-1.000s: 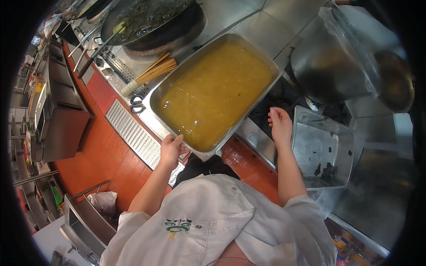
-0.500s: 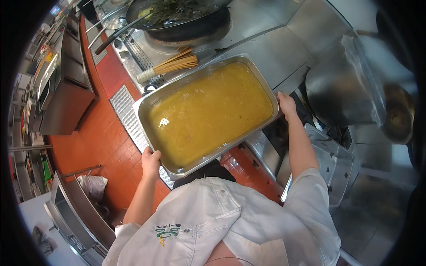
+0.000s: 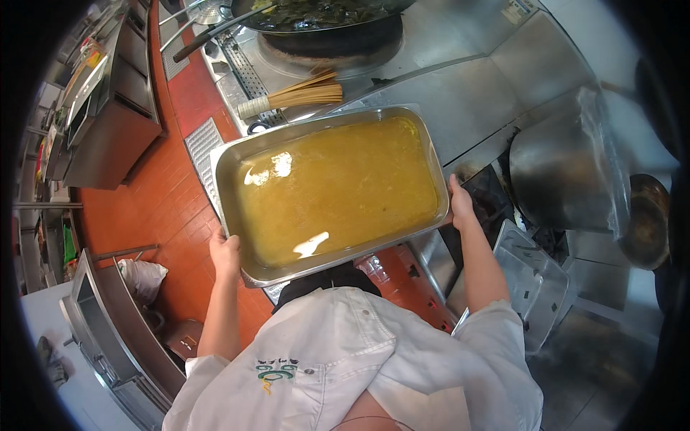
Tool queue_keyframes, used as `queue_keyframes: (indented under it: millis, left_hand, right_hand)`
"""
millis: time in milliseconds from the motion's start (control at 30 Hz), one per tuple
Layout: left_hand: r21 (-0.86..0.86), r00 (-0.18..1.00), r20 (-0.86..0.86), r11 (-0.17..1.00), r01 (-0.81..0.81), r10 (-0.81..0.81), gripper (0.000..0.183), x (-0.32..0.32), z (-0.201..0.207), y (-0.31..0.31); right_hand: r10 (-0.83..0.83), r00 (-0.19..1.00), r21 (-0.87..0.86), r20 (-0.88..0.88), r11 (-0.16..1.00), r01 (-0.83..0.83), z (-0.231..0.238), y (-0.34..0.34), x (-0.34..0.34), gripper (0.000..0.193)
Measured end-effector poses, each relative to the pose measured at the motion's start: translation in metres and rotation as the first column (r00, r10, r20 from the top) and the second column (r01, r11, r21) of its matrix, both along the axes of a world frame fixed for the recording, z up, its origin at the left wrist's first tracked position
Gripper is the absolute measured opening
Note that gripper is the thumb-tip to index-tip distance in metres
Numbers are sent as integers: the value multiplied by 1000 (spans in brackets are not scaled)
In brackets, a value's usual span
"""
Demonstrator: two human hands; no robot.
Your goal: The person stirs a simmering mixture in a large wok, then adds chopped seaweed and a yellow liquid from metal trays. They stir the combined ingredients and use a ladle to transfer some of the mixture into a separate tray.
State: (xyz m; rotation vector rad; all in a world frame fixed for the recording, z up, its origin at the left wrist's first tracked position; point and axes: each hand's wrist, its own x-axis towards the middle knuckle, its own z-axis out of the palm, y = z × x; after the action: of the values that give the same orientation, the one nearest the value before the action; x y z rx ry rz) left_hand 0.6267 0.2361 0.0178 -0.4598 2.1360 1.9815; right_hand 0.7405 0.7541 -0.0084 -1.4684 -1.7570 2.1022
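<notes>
Between my hands is a large rectangular steel pan, filled with a yellow-brown liquid that shines with bright reflections. My left hand grips the pan's near left corner, thumb over the rim. My right hand holds its right end; the fingers under the rim are hidden. Just beyond the pan's far edge a bamboo brush with a pale wrapped handle lies on the steel counter. A wok with dark leafy stuff in liquid stands on the burner behind it.
At the right are a big steel pot with plastic film on it, a dark wok and a clear plastic tub. Steel cabinets line the left. Red tiled floor runs between, with a white bag by the lower cabinet.
The pan has turned slightly clockwise, its left end moving a little left and its right end lower. Both hands keep their hold. Reflections on the liquid have shifted and grown.
</notes>
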Motion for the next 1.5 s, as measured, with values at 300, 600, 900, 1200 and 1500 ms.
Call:
queue_keyframes:
  millis: [300,600,900,1200,1500]
  left_hand:
    - [-32,998,-49,999,44,-46,22,-5,-12,-32]
    - [-49,997,-58,998,44,-47,21,-19,0,-34]
    - [64,999,-34,998,20,-18,22,-65,68,-57]
    - [42,970,-195,987,153,-142,17,-199,201,-109]
    - [-87,938,-202,959,271,-283,18,-394,277,-123]
  right_hand:
    - [-34,998,59,-55,998,37,3,-36,23,47]
    - [-60,998,177,5,983,58,28,-45,26,47]
    - [29,1000,251,-12,968,-25,113,-62,1,44]
    - [9,995,181,-103,983,10,199,-112,-93,45]
    - [-140,983,155,-122,975,158,250,-160,-236,42]
